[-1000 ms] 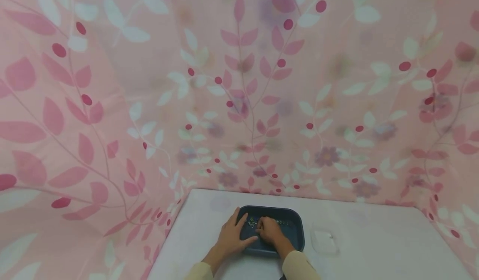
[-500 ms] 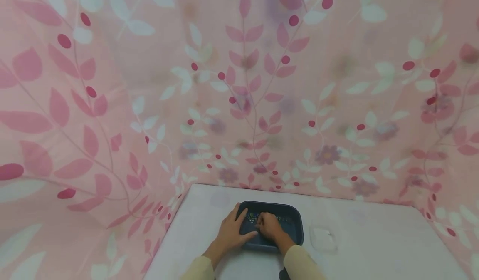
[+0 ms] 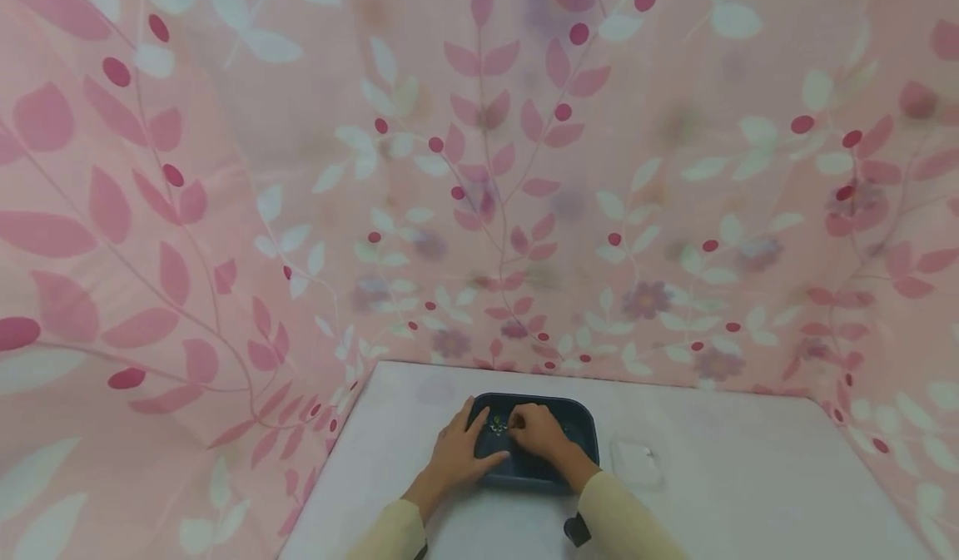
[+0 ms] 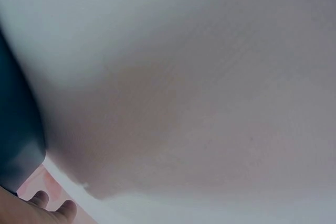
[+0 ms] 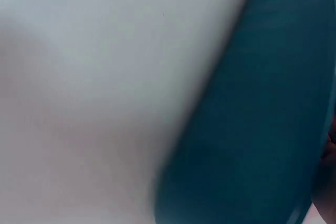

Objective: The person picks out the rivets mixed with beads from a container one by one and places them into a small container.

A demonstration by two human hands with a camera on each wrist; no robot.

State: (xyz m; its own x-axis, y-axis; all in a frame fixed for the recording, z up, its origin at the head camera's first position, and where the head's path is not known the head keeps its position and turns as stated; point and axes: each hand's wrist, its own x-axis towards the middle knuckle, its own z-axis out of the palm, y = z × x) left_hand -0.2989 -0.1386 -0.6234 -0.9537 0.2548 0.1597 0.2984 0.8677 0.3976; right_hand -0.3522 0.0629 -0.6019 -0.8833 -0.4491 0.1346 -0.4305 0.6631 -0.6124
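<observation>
A dark blue rectangular tray (image 3: 524, 478) lies on the white table, with small shiny yellowish-green pieces (image 3: 498, 425) in a cluster on its floor. My left hand (image 3: 455, 453) rests at the tray's left side, fingers and thumb spread around that corner. In the left wrist view only a few fingertips (image 4: 65, 211) show beside the tray's outer wall (image 4: 18, 124). Over the tray my right hand (image 3: 538, 431) has its fingers curled, thumb and fingertips pinching at a small piece right of the cluster. That piece is mostly hidden by the fingers. The right wrist view mainly holds the tray wall (image 5: 247, 108).
To the right of the tray is a clear, shallow plastic container (image 3: 637, 464) on the white table (image 3: 734, 460). A pink leaf-patterned curtain (image 3: 494, 169) surrounds the table's back and sides. A dark wrist device (image 3: 577, 531) sits under the right sleeve.
The head view has shifted slightly. The right hand has lifted and turned a little within the tray, baring more of the cluster's right side. The left hand stays at the tray's side.
</observation>
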